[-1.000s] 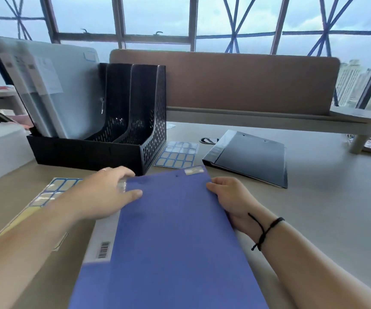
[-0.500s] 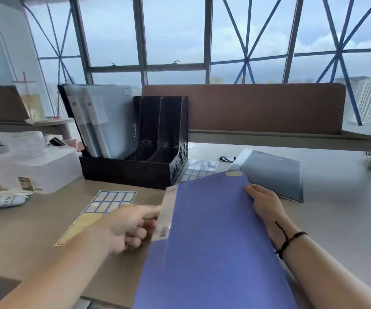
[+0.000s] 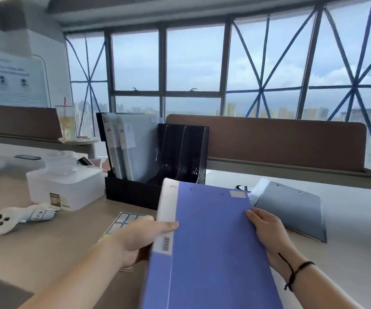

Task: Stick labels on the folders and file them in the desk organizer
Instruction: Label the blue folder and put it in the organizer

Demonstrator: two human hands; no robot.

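Both grips clamp the folder [image 3: 211,241]: left hand [image 3: 135,239] at its 9 o'clock spine, right hand [image 3: 269,233] at 3 o'clock. Folder raised off the table [image 3: 46,241], organizer [image 3: 135,192] at 11 o'clock.

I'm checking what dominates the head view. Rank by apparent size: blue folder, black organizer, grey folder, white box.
1. Blue folder, though nearness to the camera inflates it.
2. Black organizer.
3. Grey folder and white box look alike; unranked.

A folder [image 3: 211,246] is held before the organizer [image 3: 157,161]. Label sheets [image 3: 126,220] lie left of it, another folder [image 3: 291,208] right.
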